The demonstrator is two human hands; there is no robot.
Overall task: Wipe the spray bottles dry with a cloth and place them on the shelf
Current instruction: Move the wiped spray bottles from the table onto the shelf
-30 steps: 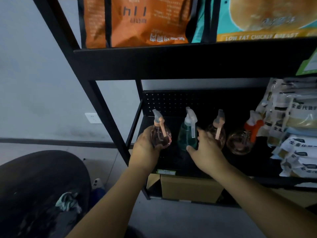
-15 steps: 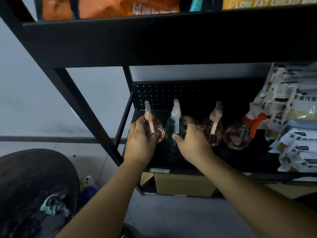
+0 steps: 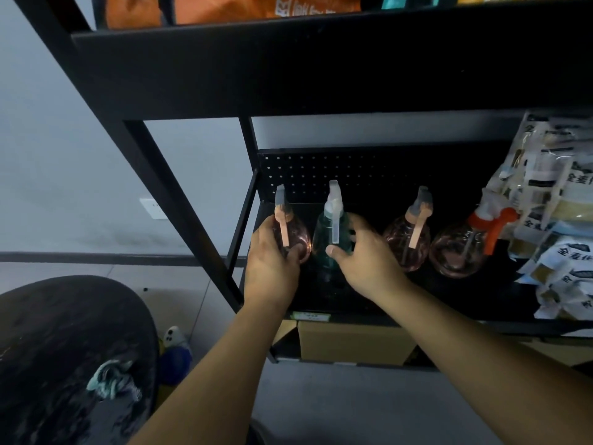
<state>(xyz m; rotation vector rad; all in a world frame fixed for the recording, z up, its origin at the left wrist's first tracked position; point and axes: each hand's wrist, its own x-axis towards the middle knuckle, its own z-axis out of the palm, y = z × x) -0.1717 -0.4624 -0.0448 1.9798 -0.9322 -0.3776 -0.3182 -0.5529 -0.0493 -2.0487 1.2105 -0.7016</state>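
Several spray bottles stand in a row on the black shelf (image 3: pixel 433 300). My left hand (image 3: pixel 272 268) grips the leftmost pink round bottle (image 3: pixel 296 239). My right hand (image 3: pixel 369 261) holds the teal bottle (image 3: pixel 327 239) beside it, thumb in front and fingers behind. Right of my hands stand a second pink bottle (image 3: pixel 406 242) and a pink bottle with an orange trigger (image 3: pixel 459 252), both untouched. A crumpled teal cloth (image 3: pixel 112 379) lies on the dark round table at lower left.
White snack packets (image 3: pixel 558 226) are piled at the shelf's right end. A perforated black back panel (image 3: pixel 353 175) closes the shelf behind the bottles. The upper shelf board (image 3: pixel 321 59) hangs overhead. Cardboard boxes (image 3: pixel 353 343) sit below. The dark round table (image 3: pixel 48 348) is at lower left.
Both hands stay on the two left bottles. They pushed them slightly deeper onto the shelf and the camera view tilted downward.
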